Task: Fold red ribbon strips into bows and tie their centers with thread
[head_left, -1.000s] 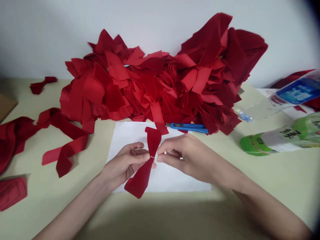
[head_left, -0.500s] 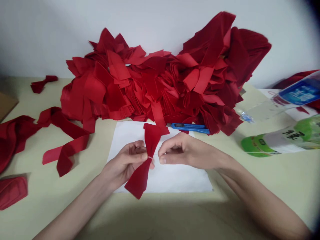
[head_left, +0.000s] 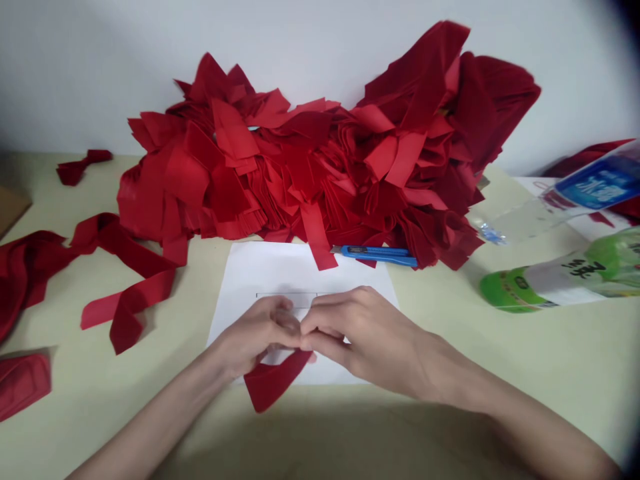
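Note:
My left hand (head_left: pixel 255 333) and my right hand (head_left: pixel 365 340) meet above a white paper sheet (head_left: pixel 280 273), their fingertips pressed together. Between them they pinch a red fabric bow (head_left: pixel 275 381). Only its lower tail shows, hanging down past the paper's near edge; the bow's middle and upper part are hidden by my fingers. A thin drawn rectangle (head_left: pixel 285 294) on the paper lies just beyond my hands.
A large heap of cut red fabric strips (head_left: pixel 300 160) rises behind the paper, with a blue utility knife (head_left: pixel 375 252) at its foot. Loose red ribbon (head_left: pixel 135 287) lies left; a green-labelled bottle (head_left: pixel 555 280) and clear plastic bottle (head_left: pixel 600 180) lie right.
My hands have closed together over the bow's middle, and its upper loop no longer shows. The right hand has moved in toward the left.

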